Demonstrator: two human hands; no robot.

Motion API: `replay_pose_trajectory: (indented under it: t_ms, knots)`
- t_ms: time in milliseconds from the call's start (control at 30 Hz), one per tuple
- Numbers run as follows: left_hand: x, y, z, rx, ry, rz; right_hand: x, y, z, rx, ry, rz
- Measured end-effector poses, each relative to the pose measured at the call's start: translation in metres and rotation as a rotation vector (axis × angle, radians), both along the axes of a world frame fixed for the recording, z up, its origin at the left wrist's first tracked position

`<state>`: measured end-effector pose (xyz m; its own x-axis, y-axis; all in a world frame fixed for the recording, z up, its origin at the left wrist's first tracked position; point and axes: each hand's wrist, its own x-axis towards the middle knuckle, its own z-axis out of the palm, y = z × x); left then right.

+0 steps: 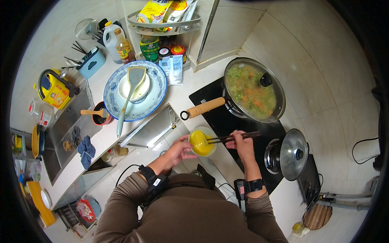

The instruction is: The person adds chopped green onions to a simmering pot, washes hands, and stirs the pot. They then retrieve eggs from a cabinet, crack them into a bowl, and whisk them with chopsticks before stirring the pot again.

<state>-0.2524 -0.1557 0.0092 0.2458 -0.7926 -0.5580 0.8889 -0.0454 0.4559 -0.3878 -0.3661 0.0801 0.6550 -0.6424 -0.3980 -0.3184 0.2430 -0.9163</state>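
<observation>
My left hand (181,148) grips the side of a small bowl (214,137) that holds yellow beaten egg (200,142). Dark chopsticks (223,139) are in my right hand (243,144), with their tips in the egg. The bowl is held in front of my body, near the edge of the black gas hob (209,114). Beyond the hands, a wok (227,65) with a wooden handle (206,108) sits on one burner; through its glass lid (273,100) show green and orange pieces in liquid.
A smaller lidded pot (293,158) stands on the right burner. To the left, a blue-rimmed plate (156,100) bears a white bowl (123,86) and a spatula (136,77). An open drawer (150,129) lies below the counter. Bottles (124,48), a sink (57,145) and a blue cloth (86,152) are farther left.
</observation>
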Motion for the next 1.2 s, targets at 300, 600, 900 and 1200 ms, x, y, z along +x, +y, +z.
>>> replay_pose_trajectory:
  t_ms: [300,600,900,1200]
  knots:
    - [0.015,-0.011,-0.031,0.013,-0.056,0.108,-0.007,0.031,0.005,-0.255,-0.095,0.227]
    - [0.028,-0.027,-0.058,-0.016,-0.014,0.180,-0.014,0.045,-0.012,-0.999,-0.174,0.595]
    - [0.031,-0.041,-0.062,0.052,-0.044,0.228,-0.013,0.048,-0.044,-1.168,-0.140,0.722]
    - [-0.003,-0.016,-0.015,0.184,0.170,-0.097,0.009,0.063,-0.044,-1.165,-0.147,0.720]
